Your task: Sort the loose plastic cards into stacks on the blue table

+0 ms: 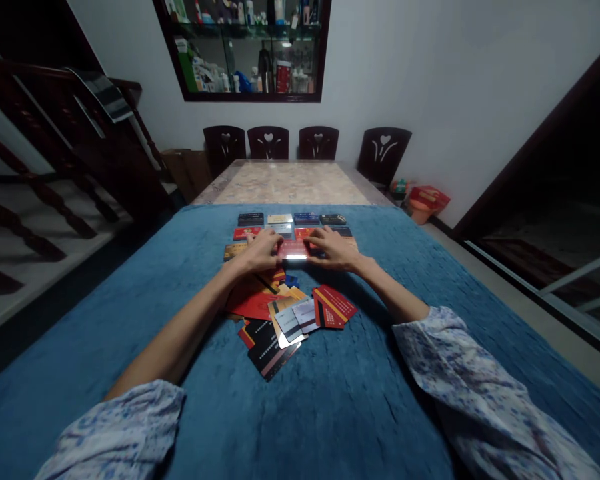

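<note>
A red card lies between my two hands, in the nearest row of a card grid on the blue cloth. My left hand has its curled fingers at the card's left edge, and my right hand pinches at its right edge. Behind them are more rows, with a black card and a dark blue card at the back. Closer to me spreads a loose pile: red cards, a silver card and a black card. My left hand and wrist partly cover a gold card.
The blue cloth covers the near part of a table whose marble-patterned far end is bare. Several dark chairs line the wall below a glass shelf cabinet. A wooden railing stands left; an orange bin is right.
</note>
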A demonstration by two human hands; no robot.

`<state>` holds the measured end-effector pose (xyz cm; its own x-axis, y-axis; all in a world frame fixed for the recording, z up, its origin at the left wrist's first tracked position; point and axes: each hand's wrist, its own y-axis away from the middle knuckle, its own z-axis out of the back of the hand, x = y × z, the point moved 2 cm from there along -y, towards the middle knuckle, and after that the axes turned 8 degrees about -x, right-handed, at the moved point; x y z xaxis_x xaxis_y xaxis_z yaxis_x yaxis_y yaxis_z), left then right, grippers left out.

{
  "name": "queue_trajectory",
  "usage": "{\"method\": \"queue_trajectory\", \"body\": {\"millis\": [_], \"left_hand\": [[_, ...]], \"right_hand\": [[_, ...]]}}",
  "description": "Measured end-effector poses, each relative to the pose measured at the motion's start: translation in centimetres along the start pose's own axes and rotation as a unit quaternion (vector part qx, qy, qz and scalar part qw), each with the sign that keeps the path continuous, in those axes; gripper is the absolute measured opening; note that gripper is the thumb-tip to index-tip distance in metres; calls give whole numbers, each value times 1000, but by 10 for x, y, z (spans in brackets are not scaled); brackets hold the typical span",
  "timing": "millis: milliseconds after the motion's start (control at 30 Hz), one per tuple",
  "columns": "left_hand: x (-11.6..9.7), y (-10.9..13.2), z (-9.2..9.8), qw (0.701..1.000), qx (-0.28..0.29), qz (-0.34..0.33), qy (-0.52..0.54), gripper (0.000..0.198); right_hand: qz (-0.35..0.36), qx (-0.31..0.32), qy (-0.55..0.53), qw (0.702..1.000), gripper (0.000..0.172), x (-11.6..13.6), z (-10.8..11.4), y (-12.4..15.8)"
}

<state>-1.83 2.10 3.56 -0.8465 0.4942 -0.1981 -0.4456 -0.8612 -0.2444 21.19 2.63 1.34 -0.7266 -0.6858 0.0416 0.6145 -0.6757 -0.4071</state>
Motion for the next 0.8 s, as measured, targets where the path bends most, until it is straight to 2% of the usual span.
{"method": "queue_trajectory", "body": {"millis": [167,433,633,800], "left_hand": [[10,-2,3,1000,-6,14,-10,35],[26,-5,4,999,-17,46,-22,45],[31,-6,1,997,-21,70,-41,41],[33,-5,-4,997,-28,64,-39,38]], "right_hand": [[0,12,-6,1000,53,0,-3,-16],[-16,29,-2,999,51,4,-7,-39],[-42,58,14,997,46,11,-7,-50],[-63,80,25,995,39,17,-8,-57]]}}
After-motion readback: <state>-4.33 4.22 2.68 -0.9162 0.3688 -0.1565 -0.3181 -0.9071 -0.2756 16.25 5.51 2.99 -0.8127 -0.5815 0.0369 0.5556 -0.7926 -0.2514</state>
